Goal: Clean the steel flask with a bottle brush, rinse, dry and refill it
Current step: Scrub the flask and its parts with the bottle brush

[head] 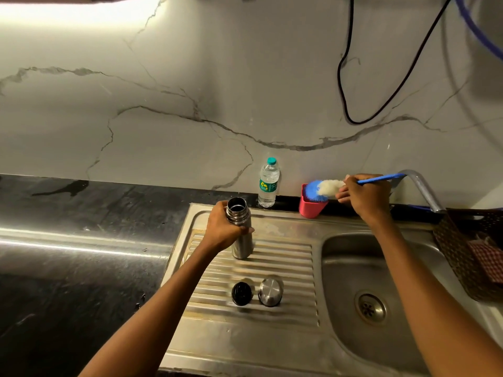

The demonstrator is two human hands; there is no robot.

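Note:
The open steel flask (241,240) stands upright on the ribbed drainboard (285,268), and my left hand (223,229) grips it just below its neck. My right hand (362,195) holds the blue-handled bottle brush (326,186) by its handle. The brush's blue and white bristle head hovers at the mouth of a pink cup (310,206) by the wall. In front of the flask lie a black inner stopper (241,293) and a steel cap (270,291), side by side on the drainboard.
A plastic water bottle (268,183) with a teal cap stands against the marble wall. The sink basin (353,268) with its drain lies to the right, under a steel tap (423,187). A brown basket (462,240) holds a checked cloth. Dark countertop (68,240) stretches left.

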